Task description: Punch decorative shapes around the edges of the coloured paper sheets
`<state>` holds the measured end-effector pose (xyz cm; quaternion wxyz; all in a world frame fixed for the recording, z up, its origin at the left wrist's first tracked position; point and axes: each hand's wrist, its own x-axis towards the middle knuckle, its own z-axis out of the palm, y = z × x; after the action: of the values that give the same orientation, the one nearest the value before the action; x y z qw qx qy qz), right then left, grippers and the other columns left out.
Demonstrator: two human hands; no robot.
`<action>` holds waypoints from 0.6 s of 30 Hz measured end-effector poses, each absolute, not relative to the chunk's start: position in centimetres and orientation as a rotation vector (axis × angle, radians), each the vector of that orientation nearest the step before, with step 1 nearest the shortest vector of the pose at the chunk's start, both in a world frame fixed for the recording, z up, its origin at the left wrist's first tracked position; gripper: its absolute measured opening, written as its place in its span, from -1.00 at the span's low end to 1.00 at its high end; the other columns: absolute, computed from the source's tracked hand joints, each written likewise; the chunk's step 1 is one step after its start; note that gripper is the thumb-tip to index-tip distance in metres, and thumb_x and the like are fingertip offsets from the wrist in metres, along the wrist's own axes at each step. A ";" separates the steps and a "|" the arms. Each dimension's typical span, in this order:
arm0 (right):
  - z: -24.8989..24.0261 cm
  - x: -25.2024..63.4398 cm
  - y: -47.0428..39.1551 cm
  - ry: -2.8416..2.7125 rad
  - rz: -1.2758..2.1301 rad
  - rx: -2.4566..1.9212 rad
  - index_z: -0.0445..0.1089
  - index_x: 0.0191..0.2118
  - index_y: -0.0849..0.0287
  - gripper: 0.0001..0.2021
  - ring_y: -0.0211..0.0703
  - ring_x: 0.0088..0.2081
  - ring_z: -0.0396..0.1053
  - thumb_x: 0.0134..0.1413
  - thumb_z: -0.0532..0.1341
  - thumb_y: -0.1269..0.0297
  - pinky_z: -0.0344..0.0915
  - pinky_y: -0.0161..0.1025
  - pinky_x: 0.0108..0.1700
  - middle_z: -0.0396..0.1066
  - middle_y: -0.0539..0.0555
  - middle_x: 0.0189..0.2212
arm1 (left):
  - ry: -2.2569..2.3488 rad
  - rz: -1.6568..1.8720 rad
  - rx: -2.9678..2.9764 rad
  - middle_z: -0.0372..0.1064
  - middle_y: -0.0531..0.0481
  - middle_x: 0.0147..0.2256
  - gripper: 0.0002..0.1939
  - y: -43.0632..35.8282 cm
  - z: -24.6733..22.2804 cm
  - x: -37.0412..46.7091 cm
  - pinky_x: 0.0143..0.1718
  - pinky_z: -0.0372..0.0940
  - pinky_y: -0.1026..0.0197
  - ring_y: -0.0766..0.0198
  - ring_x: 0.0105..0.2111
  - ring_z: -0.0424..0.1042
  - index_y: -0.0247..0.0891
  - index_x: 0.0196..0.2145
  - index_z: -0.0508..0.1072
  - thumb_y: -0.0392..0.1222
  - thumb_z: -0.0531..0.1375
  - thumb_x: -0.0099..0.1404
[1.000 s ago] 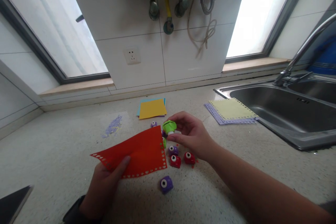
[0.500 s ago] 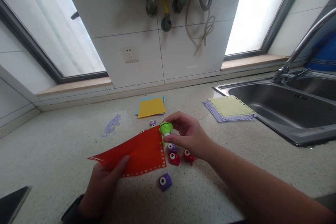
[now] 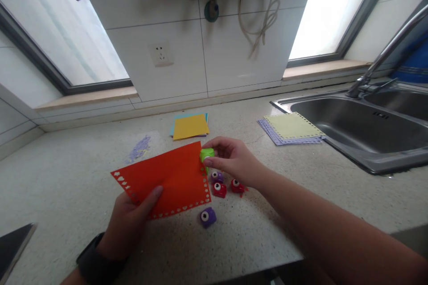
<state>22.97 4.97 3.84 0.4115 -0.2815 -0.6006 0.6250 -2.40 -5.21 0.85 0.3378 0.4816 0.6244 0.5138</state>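
Observation:
My left hand grips a sheet of red paper by its lower left part, thumb on top. Small shaped holes run along the sheet's left, bottom and right edges. At the upper right corner, my right hand holds a green craft punch between thumb and fingers, with the punch set on the paper's edge. Just right of the paper lie a purple punch, a red punch and another red punch. Below the sheet sits a second purple punch.
Behind the hands lies a stack of yellow and blue paper. Punched yellow and purple sheets rest beside the steel sink. Purple paper bits are scattered at left. A dark flat object shows at the lower left.
The red paper now faces the camera more, its left edge raised. The green punch has turned a little in my right hand at the corner. The whole view has tilted downward.

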 end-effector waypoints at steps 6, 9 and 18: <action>3.7 22.5 5.1 -1.434 1.709 -0.745 0.46 -0.20 0.19 -0.66 -0.22 -0.35 0.51 -0.10 0.49 0.24 0.42 -0.28 -0.31 0.55 0.04 -0.38 | 1.526 1.352 1.046 0.64 -0.06 -0.12 -0.66 -5.2 1.0 -2.2 -0.06 0.54 0.02 -0.04 -0.13 0.62 -0.18 -0.17 0.63 0.01 0.43 0.13; 3.8 22.4 5.2 -1.417 1.748 -0.780 0.49 -0.20 0.20 -0.70 -0.30 -0.43 0.44 -0.06 0.47 0.26 0.34 -0.35 -0.40 0.56 0.05 -0.37 | 1.485 1.361 1.017 0.63 -0.10 -0.09 -0.62 -5.1 0.9 -2.1 -0.02 0.51 -0.01 -0.07 -0.10 0.61 -0.22 -0.13 0.63 -0.02 0.44 0.12; 3.0 22.2 5.3 -1.390 1.857 -0.755 0.55 -0.28 0.18 -0.75 -0.36 -0.51 0.30 -0.03 0.46 0.13 0.23 -0.36 -0.48 0.50 0.03 -0.40 | 1.412 1.378 0.968 0.61 -0.16 -0.06 -0.55 -4.9 0.1 -2.4 -0.07 0.53 -0.06 -0.12 -0.13 0.62 -0.23 -0.03 0.61 -0.05 0.44 0.12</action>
<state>22.23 5.34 2.95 0.3438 -0.2907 -0.5350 0.7149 -2.37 -4.85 0.13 0.4545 0.3923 0.5723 0.5586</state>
